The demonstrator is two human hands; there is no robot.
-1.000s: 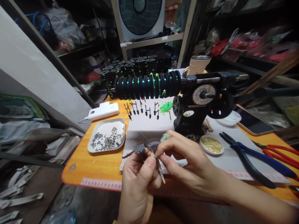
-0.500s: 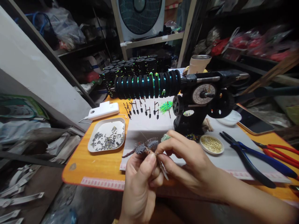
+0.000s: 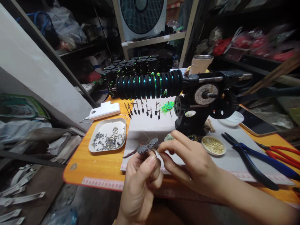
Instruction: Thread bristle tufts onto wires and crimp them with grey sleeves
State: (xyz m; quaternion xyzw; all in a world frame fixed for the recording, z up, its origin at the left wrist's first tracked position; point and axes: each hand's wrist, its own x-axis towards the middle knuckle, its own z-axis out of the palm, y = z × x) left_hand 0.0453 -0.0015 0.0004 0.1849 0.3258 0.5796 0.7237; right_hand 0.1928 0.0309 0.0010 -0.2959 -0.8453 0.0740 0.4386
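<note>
My left hand [image 3: 142,175] pinches a small dark grey, scaly piece [image 3: 147,146] between thumb and fingers, above the table's front edge. A dark reddish twisted strand [image 3: 131,153] sticks out from it to the left. Close on the right, my right hand [image 3: 185,156] has thumb and index finger pressed together; what lies between them is too small to make out. A pale green lump [image 3: 168,137] shows just beyond the right fingers. Thin thread runs up from the grey piece.
A black winding machine [image 3: 194,103] with a ringed roller stands behind the hands. To the left are a white tray of small parts [image 3: 91,144] and a white power bank [image 3: 104,111]. Rightward lie a dish of golden bits [image 3: 213,145], blue-handled pliers [image 3: 250,159], red-handled pliers [image 3: 281,154] and a phone [image 3: 257,120].
My left hand has turned the grey piece so its scaly face shows more. The pale sliver that hung below my right fingers no longer shows. The view has shifted slightly.
</note>
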